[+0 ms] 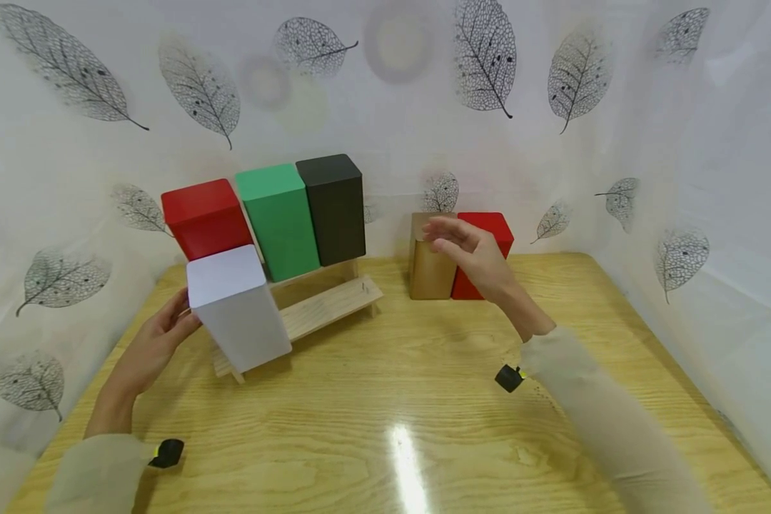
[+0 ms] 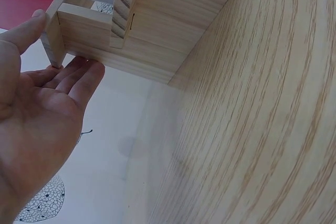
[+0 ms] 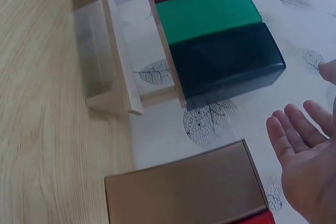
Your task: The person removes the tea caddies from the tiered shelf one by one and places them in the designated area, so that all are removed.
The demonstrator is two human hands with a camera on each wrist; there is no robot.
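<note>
A two-step wooden rack [image 1: 330, 307] stands at the left of the table. On its lower step a white box [image 1: 238, 307] sits at the left end. Behind it, a red box [image 1: 205, 218], a green box [image 1: 279, 225] and a black box [image 1: 333, 214] lean back on the upper step. My left hand [image 1: 150, 350] is at the rack's left end, its fairly straight fingers [image 2: 86, 80] against the wood and the thumb beside an upright. My right hand [image 1: 478, 260] hovers, fingers relaxed, in front of a gold box [image 1: 432, 278], apart from it in the right wrist view.
A second red box [image 1: 497, 232] stands right against the gold box at the back of the wooden table [image 1: 334, 428]. A white cloth [image 1: 385, 128] with leaf prints hangs behind and along both sides. The rack's lower step shows bare wood right of the white box.
</note>
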